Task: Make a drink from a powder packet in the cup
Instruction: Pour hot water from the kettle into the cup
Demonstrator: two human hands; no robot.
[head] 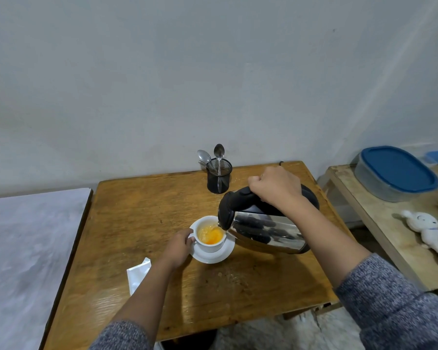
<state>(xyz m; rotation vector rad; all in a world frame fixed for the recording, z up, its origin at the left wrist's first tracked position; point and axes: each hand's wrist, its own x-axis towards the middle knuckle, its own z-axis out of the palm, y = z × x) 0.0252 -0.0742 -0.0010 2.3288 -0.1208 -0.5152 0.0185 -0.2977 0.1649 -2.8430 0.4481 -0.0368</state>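
- Right hand (276,184) is gripping the kettle (266,223) handle, tilting its spout over the cup (210,234).
- Left hand (178,246) is grasping the cup's handle; cup is sitting on saucer (213,256), holding orange liquid.
- Packet (137,274) is lying beside the left forearm on the table (142,213).

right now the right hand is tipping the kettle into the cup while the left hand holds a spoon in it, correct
Not quite. In the head view the left hand holds the cup by its handle, not a spoon; the spoons stand in the black holder at the back. The right hand is tipping the kettle into the cup.
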